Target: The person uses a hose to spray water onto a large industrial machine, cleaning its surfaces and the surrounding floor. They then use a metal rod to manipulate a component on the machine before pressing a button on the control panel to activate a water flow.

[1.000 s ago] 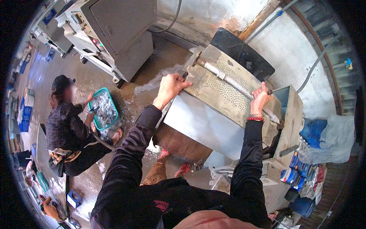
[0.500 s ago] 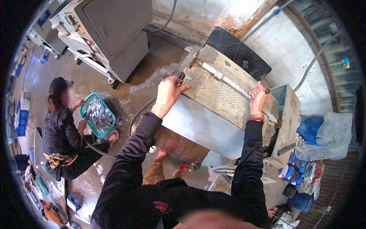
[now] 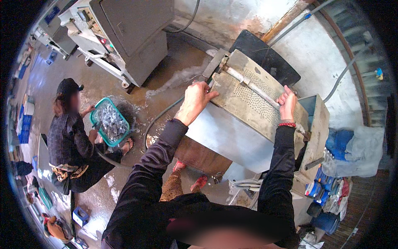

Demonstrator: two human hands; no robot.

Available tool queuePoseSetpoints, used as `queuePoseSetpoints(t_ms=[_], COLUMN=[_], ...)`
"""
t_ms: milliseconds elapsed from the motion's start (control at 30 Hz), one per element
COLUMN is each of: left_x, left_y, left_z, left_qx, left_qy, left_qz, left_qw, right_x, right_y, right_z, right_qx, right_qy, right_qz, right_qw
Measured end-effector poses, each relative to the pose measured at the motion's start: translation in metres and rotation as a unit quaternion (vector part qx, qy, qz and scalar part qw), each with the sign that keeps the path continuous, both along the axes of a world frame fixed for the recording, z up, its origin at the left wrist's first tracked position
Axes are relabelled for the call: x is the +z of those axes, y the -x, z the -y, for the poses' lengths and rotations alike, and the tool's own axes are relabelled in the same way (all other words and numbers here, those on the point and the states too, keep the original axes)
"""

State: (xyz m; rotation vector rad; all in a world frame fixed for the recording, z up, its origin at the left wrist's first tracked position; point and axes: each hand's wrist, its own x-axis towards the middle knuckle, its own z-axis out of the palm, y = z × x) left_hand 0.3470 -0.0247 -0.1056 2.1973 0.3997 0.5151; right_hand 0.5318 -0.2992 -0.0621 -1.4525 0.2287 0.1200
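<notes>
In front of me is a boxy metal machine with a perforated, stained top panel (image 3: 242, 97) and a smooth pale side (image 3: 232, 137). A worn white pipe (image 3: 260, 93) runs lengthwise over the panel. My left hand (image 3: 195, 99) grips the panel's left corner, thumb on top and fingers curled at the edge. My right hand (image 3: 287, 106), a red bead bracelet (image 3: 287, 124) at its wrist, is closed in a fist over the pipe. The exact part inside its fingers, perhaps a short handle, is hidden.
To the left a person (image 3: 72, 137) squats with a teal basket (image 3: 125, 120) of shiny pieces. A grey hose (image 3: 155, 120) lies on the wet floor. A tall wheeled metal cabinet (image 3: 141, 37) stands beyond. Bagged blue bundles (image 3: 344, 145) lie at the right.
The whole view has shifted slightly, with the scene sliding right. Both my hands keep their holds on the machine. The squatting person's basket has tilted slightly, its contents looking more spread.
</notes>
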Motion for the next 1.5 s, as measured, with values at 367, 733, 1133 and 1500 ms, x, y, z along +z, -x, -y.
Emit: queuePoseSetpoints(t_ms=[367, 733, 1133, 1500], left_x=[0.000, -0.010, -0.009, 0.016], left_y=[-0.004, -0.004, -0.006, 0.087], left_z=[0.003, 0.011, 0.017, 0.116], left_qx=[0.024, -0.046, -0.105, 0.022], left_qy=[0.019, 0.173, 0.198, -0.059], left_qz=[-0.070, 0.000, 0.011, 0.180], left_qw=[0.997, 0.984, 0.974, 0.982], right_x=[-0.038, -0.022, -0.049, -0.045], right_y=[0.001, 0.060, 0.109, 0.096], right_z=[0.006, 0.016, 0.025, 0.396], right_qx=[-0.089, -0.011, 0.001, -0.222], right_qy=[0.018, -0.018, 0.032, 0.743], right_qz=[0.150, 0.293, 0.358, 0.033], right_qw=[0.984, 0.956, 0.933, 0.631])
